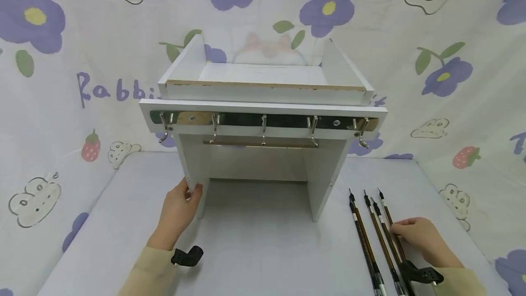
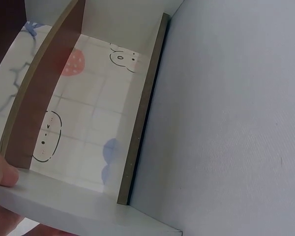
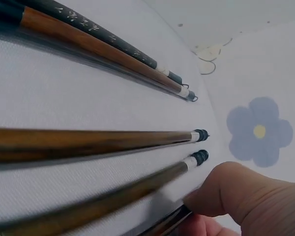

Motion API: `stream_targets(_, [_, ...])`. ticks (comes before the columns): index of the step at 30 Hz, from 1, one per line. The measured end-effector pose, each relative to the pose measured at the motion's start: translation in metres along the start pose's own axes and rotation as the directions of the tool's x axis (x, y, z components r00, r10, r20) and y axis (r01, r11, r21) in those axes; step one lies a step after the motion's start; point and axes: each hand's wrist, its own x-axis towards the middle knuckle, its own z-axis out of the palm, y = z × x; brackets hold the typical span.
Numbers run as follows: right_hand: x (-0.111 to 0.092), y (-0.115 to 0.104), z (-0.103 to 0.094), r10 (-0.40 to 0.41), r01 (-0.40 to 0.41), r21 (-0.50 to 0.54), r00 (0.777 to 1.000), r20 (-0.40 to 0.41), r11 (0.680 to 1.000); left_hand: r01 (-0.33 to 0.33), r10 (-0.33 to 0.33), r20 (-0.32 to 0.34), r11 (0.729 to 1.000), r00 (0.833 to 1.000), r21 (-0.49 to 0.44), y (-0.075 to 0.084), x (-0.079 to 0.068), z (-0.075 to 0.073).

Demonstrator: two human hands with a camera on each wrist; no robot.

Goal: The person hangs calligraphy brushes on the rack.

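Observation:
A white shelf stand (image 1: pixel 255 108) with an open tray top and a metal hook rail (image 1: pixel 283 120) stands mid-table. My left hand (image 1: pixel 177 214) grips the front edge of its left side panel (image 1: pixel 193 161); in the left wrist view the thumb (image 2: pixel 7 176) lies over that panel's edge. At the right, several calligraphy brushes (image 1: pixel 376 232) with wooden handles and small hanging loops lie side by side. My right hand (image 1: pixel 423 239) pinches the rightmost brush (image 1: pixel 387 209) by its handle. In the right wrist view, the fingers partly hide this brush (image 3: pixel 168 220).
Several metal hooks (image 1: pixel 264 129) hang off the front of the rail, with nothing on them. A crossbar (image 1: pixel 263 143) runs below. Behind the white table (image 1: pixel 255 250) hangs a cloth backdrop (image 1: pixel 123 40) with flowers and rabbits. Black wrist cameras (image 1: pixel 186 256) sit on both sleeves.

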Motion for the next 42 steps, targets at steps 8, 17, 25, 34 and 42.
stream_targets(8, [-0.001,0.001,-0.021,-0.005,0.000,0.127,0.999,0.037,0.992,-0.009,0.009,-0.002,1.000,1.000,0.021,0.003,0.002,-0.001])
stream_targets(17, [-0.033,-0.044,-0.037,-0.210,0.192,0.292,0.977,0.029,0.937,0.009,-0.009,-0.004,1.000,1.000,0.026,0.001,0.001,-0.006])
stream_targets(25, [-0.066,-0.078,-0.032,-0.366,0.381,0.298,0.924,-0.109,0.875,0.004,-0.004,-0.001,1.000,1.000,0.018,0.000,0.001,-0.005])
stream_targets(34, [-0.095,-0.102,-0.024,-0.485,0.547,0.432,0.837,-0.254,0.717,0.029,-0.029,0.027,1.000,0.999,0.012,0.002,-0.001,-0.002])
stream_targets(42, [-0.117,-0.120,-0.019,-0.559,0.630,0.483,0.772,-0.303,0.609,0.030,-0.031,0.027,0.999,0.999,0.012,0.001,0.001,-0.001])
